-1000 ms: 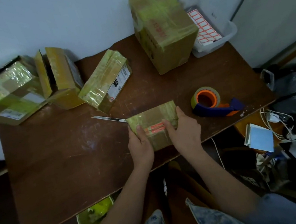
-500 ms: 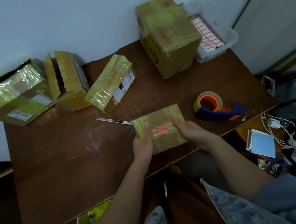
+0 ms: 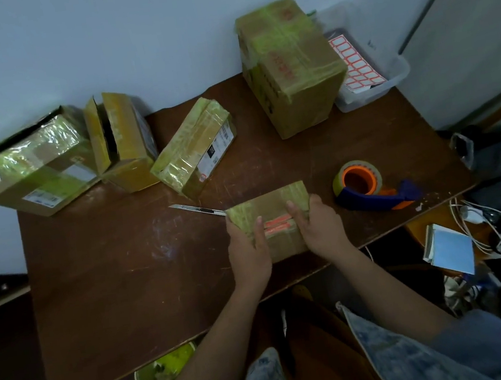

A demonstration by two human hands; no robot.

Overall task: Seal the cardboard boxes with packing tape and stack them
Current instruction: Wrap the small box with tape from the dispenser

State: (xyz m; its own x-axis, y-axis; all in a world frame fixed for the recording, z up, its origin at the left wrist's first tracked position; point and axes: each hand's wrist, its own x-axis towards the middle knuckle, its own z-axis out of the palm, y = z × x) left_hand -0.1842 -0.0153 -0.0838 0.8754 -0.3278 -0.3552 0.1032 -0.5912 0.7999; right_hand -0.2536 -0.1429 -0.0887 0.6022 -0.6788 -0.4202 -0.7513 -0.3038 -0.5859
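Observation:
A small taped cardboard box (image 3: 269, 208) with an orange label stands at the brown table's (image 3: 128, 285) near edge. My left hand (image 3: 248, 255) grips its left side, thumb on the near face. My right hand (image 3: 321, 228) grips its right side, thumb laid by the label. A tape dispenser (image 3: 367, 188) with an orange core and blue handle lies just right of the box. Several other boxes line the back: a tall taped one (image 3: 290, 66), a slanted flat one (image 3: 196, 147), one with a loose flap (image 3: 121, 139) and a wide one (image 3: 29, 168) at the far left.
A utility knife (image 3: 196, 209) lies left of the held box. A clear tub (image 3: 367, 69) with sheets of orange labels stands at the back right corner. Cables, a notebook (image 3: 449, 248) and bags crowd the floor to the right. A green bowl (image 3: 165, 366) sits under the table.
Both hands have shifted their hold on the small box and turned it slightly. My right thumb now lies on the near face by the label. The other boxes have not moved.

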